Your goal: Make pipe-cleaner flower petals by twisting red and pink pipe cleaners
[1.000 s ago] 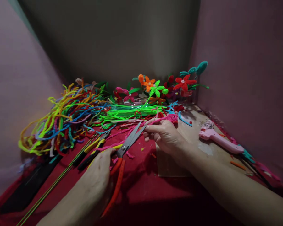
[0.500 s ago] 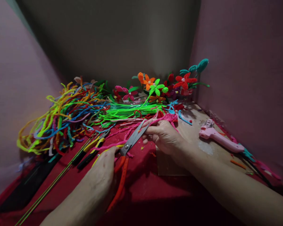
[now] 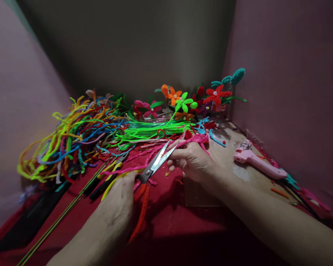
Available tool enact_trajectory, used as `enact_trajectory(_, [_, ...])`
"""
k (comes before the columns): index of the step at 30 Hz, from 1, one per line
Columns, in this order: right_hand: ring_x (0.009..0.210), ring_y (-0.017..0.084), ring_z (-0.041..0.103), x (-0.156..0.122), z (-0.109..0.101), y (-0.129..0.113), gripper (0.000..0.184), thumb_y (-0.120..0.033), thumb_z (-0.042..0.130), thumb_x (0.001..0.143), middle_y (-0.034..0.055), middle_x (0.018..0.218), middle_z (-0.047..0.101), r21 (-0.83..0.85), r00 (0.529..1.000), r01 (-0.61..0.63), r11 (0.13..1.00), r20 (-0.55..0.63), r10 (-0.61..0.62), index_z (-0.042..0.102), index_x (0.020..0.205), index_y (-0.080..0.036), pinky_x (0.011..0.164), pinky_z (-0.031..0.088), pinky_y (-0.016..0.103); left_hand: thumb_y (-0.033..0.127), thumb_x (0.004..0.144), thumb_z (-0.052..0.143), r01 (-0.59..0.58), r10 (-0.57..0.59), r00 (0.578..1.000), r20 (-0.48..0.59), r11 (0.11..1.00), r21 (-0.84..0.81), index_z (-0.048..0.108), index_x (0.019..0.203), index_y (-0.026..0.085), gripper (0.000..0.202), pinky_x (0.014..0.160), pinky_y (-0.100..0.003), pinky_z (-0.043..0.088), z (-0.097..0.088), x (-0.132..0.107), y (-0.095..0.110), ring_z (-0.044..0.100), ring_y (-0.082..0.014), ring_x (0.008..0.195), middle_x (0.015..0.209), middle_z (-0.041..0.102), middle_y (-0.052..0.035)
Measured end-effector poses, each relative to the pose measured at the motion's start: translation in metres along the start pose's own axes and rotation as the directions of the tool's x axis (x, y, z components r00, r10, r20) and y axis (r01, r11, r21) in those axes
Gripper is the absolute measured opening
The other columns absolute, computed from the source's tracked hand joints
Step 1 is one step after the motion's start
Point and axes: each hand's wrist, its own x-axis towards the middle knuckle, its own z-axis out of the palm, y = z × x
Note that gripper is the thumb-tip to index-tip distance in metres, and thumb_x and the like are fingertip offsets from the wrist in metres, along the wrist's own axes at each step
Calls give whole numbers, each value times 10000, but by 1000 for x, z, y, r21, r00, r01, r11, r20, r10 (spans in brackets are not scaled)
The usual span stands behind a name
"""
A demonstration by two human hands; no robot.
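Note:
My left hand (image 3: pixel 121 195) is closed around a pair of scissors (image 3: pixel 147 173) with orange handles. Their grey blades point up and right, slightly parted, with the tips close to my right fingers. My right hand (image 3: pixel 192 160) has its thumb and fingers drawn together on a pink pipe cleaner (image 3: pixel 201 139), whose fuzzy bunched part shows above the knuckles. The exact grip point is hidden. More pink strands (image 3: pixel 152 154) run leftward behind the blades. Yellow-handled pliers (image 3: pixel 115 170) lie just beyond my left hand.
A tangle of coloured pipe cleaners (image 3: pixel 69 140) lies at left, beside a bundle of green stems (image 3: pixel 158 129). Fuzzy flowers (image 3: pixel 184 102) stand along the back. At right, a pink glue gun (image 3: pixel 259 164) rests on a board (image 3: pixel 227 184). Thin green rods (image 3: pixel 63 214) cross the red cloth (image 3: pixel 172 221).
The scissors have turned slightly, so their blades catch more light, and their orange handles sit a little differently. My right hand has hardly moved.

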Motion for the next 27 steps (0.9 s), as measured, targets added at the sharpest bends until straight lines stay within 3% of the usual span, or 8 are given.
enact_trajectory(7, [452, 108, 558, -2, 3, -2, 142, -88, 633, 542, 4, 555, 603, -15, 1000, 7, 1000, -28, -7, 569, 662, -129, 403, 467, 214, 222, 780, 406, -88, 89, 996, -4, 991, 97, 374, 1247, 118, 479, 763, -342, 480, -1, -1, -3, 595, -243, 903, 1011, 607, -134])
enact_trajectory(16, [428, 108, 560, -1, 2, -2, 206, -105, 673, 522, -5, 528, 599, -4, 999, -26, 1000, -32, 26, 555, 688, -136, 381, 463, 200, 274, 802, 341, -3, 2, 1000, 6, 997, 74, 387, 1244, 151, 461, 793, -371, 465, -2, -4, 5, 571, -254, 937, 1056, 586, -129])
enact_trajectory(27, [418, 101, 552, -3, 5, -3, 202, -53, 610, 541, -27, 530, 581, -51, 998, 24, 998, -64, -27, 528, 704, -139, 380, 462, 201, 208, 823, 300, -48, 51, 998, -27, 993, 107, 360, 1254, 145, 440, 811, -402, 459, 3, -3, -1, 572, -243, 953, 1073, 581, -145])
